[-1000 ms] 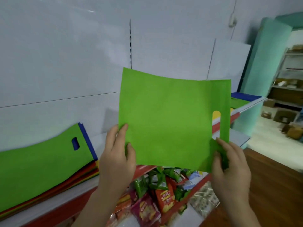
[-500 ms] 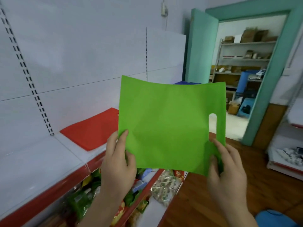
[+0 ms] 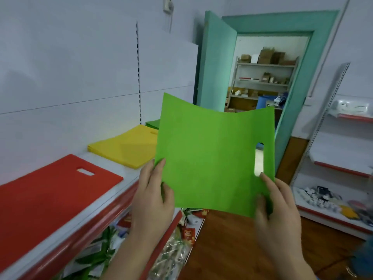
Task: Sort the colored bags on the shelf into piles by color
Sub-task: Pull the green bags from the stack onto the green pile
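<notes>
While the shelf (image 3: 129,176) carries a red pile (image 3: 50,190), a yellow pile (image 3: 125,146) and a green pile (image 3: 153,123), the green bag (image 3: 214,158) hangs upright beside it, its lower corners pinched by the left hand (image 3: 152,201) and right hand (image 3: 280,207).

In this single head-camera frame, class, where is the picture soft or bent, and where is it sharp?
Head view: the flat green bag held in the left hand and right hand is sharpest; the packets under the shelf blur; the wide lens bows the teal door frame.
</notes>
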### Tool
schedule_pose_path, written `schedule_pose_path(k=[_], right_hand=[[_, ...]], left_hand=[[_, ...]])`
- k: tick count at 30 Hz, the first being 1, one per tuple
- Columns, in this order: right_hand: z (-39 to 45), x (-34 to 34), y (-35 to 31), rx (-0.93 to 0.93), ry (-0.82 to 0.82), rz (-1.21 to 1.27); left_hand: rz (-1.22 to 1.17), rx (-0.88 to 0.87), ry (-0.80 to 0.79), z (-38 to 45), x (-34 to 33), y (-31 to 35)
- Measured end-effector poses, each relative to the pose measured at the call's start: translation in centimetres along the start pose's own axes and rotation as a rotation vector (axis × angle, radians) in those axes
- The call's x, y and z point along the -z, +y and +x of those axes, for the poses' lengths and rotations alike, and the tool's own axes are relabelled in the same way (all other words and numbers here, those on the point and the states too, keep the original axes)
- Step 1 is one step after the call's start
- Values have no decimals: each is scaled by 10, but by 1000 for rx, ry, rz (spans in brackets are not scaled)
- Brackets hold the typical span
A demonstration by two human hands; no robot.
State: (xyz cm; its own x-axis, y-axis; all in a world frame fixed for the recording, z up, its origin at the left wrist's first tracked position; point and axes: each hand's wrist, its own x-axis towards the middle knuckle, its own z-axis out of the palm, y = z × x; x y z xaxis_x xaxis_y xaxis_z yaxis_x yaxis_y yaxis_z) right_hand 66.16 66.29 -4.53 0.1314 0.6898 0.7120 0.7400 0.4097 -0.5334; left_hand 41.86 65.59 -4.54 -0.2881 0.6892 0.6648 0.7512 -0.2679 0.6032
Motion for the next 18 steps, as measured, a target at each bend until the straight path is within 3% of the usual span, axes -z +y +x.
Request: schedule_pose_path(k=[9,18], right_hand=[[60,-45,82,-99,-34,-42],[155,-79,196,-108,-53,-7]], left_hand=[[-32,-34,-122,60,-116,-3],[16,39,-95,120,-245,12]])
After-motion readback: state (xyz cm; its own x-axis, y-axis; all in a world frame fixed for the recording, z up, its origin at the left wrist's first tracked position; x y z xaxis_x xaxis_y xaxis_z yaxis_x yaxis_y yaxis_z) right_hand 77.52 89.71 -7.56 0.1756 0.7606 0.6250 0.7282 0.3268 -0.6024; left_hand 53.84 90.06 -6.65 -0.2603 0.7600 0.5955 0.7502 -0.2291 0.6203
